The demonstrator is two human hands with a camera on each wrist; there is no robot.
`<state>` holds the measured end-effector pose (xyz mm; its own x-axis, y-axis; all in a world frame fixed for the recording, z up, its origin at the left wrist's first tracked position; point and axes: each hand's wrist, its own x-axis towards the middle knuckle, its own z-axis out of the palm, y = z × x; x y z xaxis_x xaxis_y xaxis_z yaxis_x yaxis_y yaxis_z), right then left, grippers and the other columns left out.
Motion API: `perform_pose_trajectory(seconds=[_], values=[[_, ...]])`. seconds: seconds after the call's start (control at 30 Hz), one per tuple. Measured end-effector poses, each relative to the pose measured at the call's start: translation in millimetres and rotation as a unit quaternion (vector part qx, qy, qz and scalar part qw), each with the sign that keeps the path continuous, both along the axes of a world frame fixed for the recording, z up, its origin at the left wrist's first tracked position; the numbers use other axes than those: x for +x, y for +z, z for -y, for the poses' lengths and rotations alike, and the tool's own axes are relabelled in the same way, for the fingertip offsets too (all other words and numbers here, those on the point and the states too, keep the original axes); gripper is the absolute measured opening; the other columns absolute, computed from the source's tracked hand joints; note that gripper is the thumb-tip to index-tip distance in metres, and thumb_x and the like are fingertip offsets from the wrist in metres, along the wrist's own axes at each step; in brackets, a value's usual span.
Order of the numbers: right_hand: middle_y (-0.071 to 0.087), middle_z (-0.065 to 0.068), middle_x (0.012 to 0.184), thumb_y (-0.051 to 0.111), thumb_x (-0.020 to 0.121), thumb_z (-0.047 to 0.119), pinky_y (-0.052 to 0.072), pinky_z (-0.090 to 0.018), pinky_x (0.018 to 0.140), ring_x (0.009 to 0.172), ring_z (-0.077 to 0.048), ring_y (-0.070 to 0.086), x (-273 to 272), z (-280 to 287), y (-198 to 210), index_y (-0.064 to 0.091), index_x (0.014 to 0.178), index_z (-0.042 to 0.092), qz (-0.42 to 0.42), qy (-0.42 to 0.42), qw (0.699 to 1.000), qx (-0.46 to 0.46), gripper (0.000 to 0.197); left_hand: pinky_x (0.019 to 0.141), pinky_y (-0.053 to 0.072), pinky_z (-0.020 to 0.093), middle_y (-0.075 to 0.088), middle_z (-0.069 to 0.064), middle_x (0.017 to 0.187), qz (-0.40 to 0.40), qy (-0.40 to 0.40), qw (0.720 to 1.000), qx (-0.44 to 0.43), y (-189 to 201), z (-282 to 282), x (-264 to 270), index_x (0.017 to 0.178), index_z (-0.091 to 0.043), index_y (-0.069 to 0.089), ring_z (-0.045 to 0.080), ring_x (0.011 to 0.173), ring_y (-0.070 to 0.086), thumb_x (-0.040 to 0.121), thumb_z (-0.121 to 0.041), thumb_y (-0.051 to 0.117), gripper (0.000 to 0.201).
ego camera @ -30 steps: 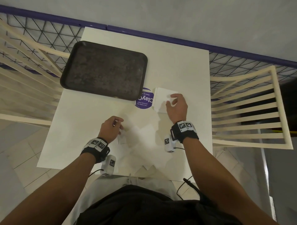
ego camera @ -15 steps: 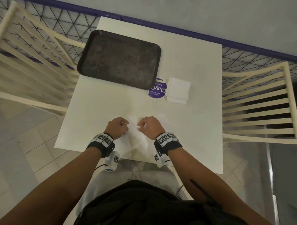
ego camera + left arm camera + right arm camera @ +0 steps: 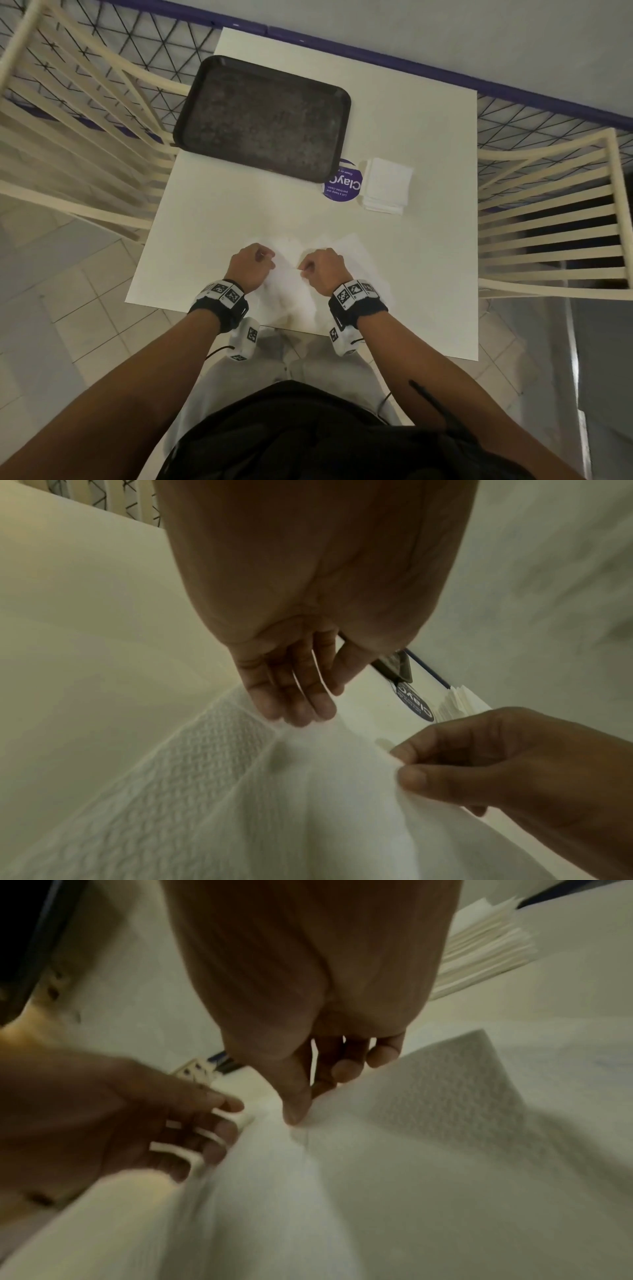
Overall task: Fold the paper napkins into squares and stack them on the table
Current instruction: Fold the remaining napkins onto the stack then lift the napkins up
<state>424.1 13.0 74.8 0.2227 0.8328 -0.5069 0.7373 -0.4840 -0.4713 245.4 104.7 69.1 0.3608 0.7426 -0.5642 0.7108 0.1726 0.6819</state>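
Observation:
An unfolded white paper napkin [image 3: 289, 294] lies at the near edge of the white table [image 3: 212, 233], partly raised between my hands. My left hand [image 3: 251, 265] grips its left part with curled fingers [image 3: 298, 710]. My right hand [image 3: 317, 269] pinches the paper's right part between thumb and forefinger [image 3: 298, 1112]. The embossed paper [image 3: 222, 791] sags between both grips. A stack of folded napkins [image 3: 387, 190] sits farther back on the right, away from both hands. That stack [image 3: 486, 945] shows as layered edges in the right wrist view.
A dark rectangular tray [image 3: 263, 114] lies at the table's back left. A round purple sticker [image 3: 342, 185] sits between the tray and the stack. Cream slatted chairs [image 3: 548, 233] flank the table on both sides. A wall with a purple strip [image 3: 445, 72] runs behind.
My right hand left the folded stack and came back to the near napkin, beside my left hand. Both hands now hold that napkin, much as half a second ago.

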Motion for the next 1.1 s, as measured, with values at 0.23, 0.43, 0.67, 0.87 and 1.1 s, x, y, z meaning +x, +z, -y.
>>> perform_pose_trajectory(seconds=[0.23, 0.43, 0.67, 0.87, 1.1], values=[[0.069, 0.004, 0.112, 0.07, 0.092, 0.021, 0.041, -0.02, 0.089, 0.1, -0.012, 0.061, 40, -4, 41, 0.072, 0.098, 0.017, -0.157, -0.171, 0.971, 0.062, 0.007, 0.093, 0.056, 0.045, 0.073, -0.003, 0.094, 0.051, 0.134, 0.99, -0.005, 12, -8, 7, 0.115, -0.018, 0.057, 0.027, 0.099, 0.07, 0.104, -0.051, 0.048, 0.036], [0.068, -0.002, 0.107, 0.072, 0.092, 0.016, 0.044, -0.021, 0.088, 0.098, -0.014, 0.063, 58, -7, 51, 0.072, 0.111, 0.009, -0.24, -0.314, 0.909, 0.13, 0.02, 0.078, 0.054, 0.038, 0.078, 0.007, 0.1, 0.127, 0.09, 0.978, -0.136, 39, -4, 34, 0.11, -0.007, 0.07, 0.024, 0.095, 0.073, 0.099, -0.064, 0.048, 0.062], [0.072, -0.005, 0.106, 0.073, 0.091, 0.019, 0.05, -0.025, 0.084, 0.092, -0.014, 0.065, 65, -1, 54, 0.07, 0.103, 0.016, -0.258, -0.358, 0.881, 0.169, 0.014, 0.079, 0.057, 0.042, 0.065, -0.012, 0.061, 0.209, 0.08, 0.971, -0.083, 51, 1, 54, 0.065, -0.014, 0.058, 0.018, 0.074, 0.065, 0.091, -0.015, 0.077, 0.032], [0.072, -0.007, 0.089, 0.075, 0.088, 0.013, 0.045, -0.016, 0.053, 0.066, -0.011, 0.059, 65, 6, 57, 0.068, 0.11, 0.005, -0.274, -0.327, 0.892, 0.145, 0.025, 0.078, 0.059, 0.042, 0.074, 0.01, 0.088, 0.237, 0.095, 0.966, -0.044, 57, 0, 55, 0.085, -0.019, 0.069, 0.024, 0.08, 0.068, 0.095, -0.015, 0.072, 0.011], [0.072, -0.006, 0.087, 0.074, 0.089, 0.011, 0.045, -0.017, 0.054, 0.066, -0.012, 0.059, 65, 3, 58, 0.065, 0.099, 0.01, -0.281, -0.335, 0.884, 0.167, 0.013, 0.076, 0.062, 0.036, 0.076, 0.01, 0.09, 0.242, 0.081, 0.964, -0.071, 61, 1, 55, 0.097, -0.011, 0.072, 0.024, 0.084, 0.071, 0.094, -0.009, 0.072, 0.004]])
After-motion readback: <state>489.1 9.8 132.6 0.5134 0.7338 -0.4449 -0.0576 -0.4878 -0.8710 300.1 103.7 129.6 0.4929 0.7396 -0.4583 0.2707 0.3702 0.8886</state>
